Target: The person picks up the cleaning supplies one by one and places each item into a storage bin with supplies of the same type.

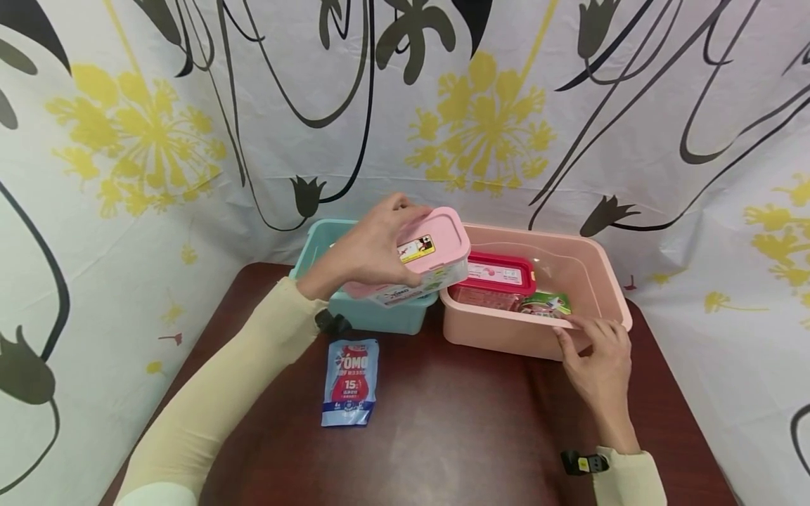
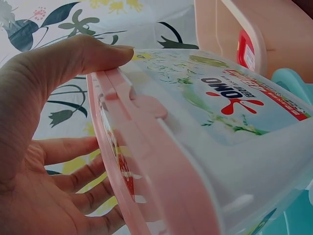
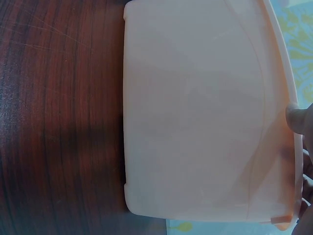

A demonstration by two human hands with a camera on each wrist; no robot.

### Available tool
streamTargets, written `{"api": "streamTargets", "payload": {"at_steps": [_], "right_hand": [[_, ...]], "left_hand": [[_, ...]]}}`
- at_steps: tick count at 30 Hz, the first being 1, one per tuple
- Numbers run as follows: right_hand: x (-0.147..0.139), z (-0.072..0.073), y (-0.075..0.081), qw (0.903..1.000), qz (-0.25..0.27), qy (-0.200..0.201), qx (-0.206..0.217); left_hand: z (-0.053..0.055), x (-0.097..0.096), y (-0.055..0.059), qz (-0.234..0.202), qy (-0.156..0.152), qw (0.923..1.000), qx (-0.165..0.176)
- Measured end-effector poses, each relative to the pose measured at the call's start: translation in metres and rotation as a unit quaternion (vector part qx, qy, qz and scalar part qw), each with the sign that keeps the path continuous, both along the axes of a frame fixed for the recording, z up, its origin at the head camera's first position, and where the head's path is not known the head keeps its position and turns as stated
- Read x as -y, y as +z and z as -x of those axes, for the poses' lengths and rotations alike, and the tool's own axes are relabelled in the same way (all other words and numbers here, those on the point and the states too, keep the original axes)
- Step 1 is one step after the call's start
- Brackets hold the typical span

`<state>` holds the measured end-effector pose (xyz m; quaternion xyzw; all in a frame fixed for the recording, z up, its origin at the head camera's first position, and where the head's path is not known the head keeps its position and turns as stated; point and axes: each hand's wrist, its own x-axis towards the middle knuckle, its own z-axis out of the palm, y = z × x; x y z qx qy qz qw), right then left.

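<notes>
My left hand (image 1: pixel 380 246) grips a white plastic box with a pink lid (image 1: pixel 436 242), thumb on one side and fingers on the other. In the left wrist view the box's printed OMO label (image 2: pixel 227 95) faces up. The box is tilted and overlaps the blue-green bin (image 1: pixel 380 316) in the head view. My right hand (image 1: pixel 598 355) holds the front rim of the peach bin (image 1: pixel 506 337) near its right corner, thumb outside. Inside that bin lie a red-lidded clear box (image 1: pixel 500 273) and a green packet (image 1: pixel 547 304).
A blue OMO pouch (image 1: pixel 350 383) lies flat on the dark wood table (image 1: pixel 455 422), in front of the blue-green bin. Behind both bins hangs a white curtain (image 1: pixel 354 161) with a flower print, which also runs along the sides.
</notes>
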<state>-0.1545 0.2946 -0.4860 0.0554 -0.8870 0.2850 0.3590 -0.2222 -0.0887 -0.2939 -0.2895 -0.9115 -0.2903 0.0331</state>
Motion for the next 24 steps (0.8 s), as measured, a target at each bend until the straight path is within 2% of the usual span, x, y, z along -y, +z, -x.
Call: {"api": "streamTargets", "payload": {"at_steps": [8,24], "right_hand": [[0.001,0.0,0.0,0.9999,-0.004,0.001,-0.011],[-0.002,0.002,-0.002,1.0,-0.003,0.002,-0.006]], "left_hand": [[0.004,-0.01,0.001,0.009,-0.011,0.9998,-0.015],[0.007,-0.031,0.004,0.013,-0.022,0.9996,-0.009]]}}
